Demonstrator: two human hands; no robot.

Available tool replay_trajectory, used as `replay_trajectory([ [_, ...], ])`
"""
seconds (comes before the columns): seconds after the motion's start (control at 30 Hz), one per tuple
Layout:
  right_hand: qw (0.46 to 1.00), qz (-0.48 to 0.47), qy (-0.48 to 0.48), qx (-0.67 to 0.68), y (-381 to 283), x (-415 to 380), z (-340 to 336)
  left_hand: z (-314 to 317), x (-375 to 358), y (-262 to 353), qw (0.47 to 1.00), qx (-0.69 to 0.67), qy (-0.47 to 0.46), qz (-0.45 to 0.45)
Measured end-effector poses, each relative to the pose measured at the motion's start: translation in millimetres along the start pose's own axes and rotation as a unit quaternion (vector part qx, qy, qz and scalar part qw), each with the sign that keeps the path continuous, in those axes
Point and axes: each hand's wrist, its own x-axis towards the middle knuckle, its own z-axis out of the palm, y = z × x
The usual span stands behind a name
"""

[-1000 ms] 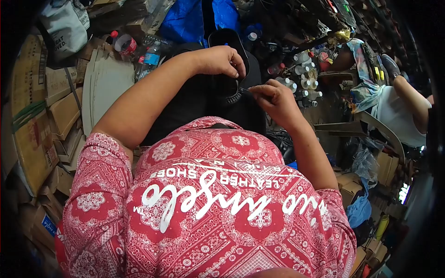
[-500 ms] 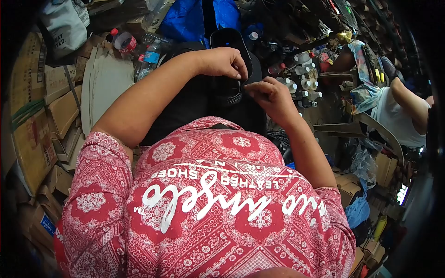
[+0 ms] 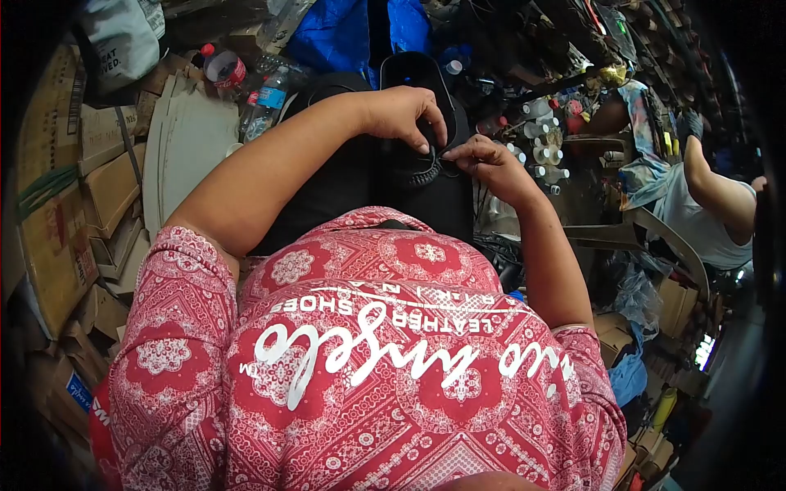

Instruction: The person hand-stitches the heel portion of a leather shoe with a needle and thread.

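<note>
Black shoe-like item (image 3: 424, 173), exact type unclear, lies over the dark-clothed lap, its ridged curved edge on the near side. Left hand (image 3: 407, 117): fingers curled, thumb and fingertips slightly parted, at the item's upper part; grip cannot be confirmed. Right hand (image 3: 491, 166): thumb and forefinger nearly closed beside its right edge; anything between them is too small to tell. Capped bottles (image 3: 544, 147) stand or lie to the right.

A cluttered workshop, with stacked cardboard boxes (image 3: 112, 190), plastic bottles (image 3: 544, 141) and a blue bag (image 3: 336, 34).
</note>
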Motion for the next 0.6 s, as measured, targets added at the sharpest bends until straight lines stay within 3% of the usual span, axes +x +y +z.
replay_trajectory([
  [0.2,1.0,0.014,-0.007,0.018,-8,2,5,1,-3,4,1.0,0.005,0.008,-0.025],
  [0.33,0.99,-0.046,0.081,-0.107,-23,1,26,2,-7,6,0.998,0.043,0.03,-0.023],
  [0.4,0.978,-0.085,0.126,-0.141,-24,-2,30,-5,-19,7,0.98,0.069,0.182,0.027],
  [0.43,0.978,-0.084,0.13,-0.138,-24,-4,30,-24,-26,0,0.959,0.152,0.235,0.042],
  [0.47,0.977,-0.093,0.133,-0.138,-26,-6,30,-49,-39,10,0.954,0.15,0.253,-0.064],
  [0.5,0.976,-0.102,0.135,-0.138,-27,-10,30,-76,-58,0,0.947,0.142,0.279,-0.073],
  [0.53,0.976,-0.099,0.138,-0.135,-28,-14,31,-98,-76,-16,0.936,0.046,0.327,-0.12],
  [0.57,0.971,-0.096,0.142,-0.165,-29,-16,32,-118,-88,-17,0.89,0.206,0.392,-0.108],
  [0.6,0.966,-0.093,0.144,-0.193,-29,-18,34,-124,-104,27,0.876,0.017,0.396,-0.275],
])
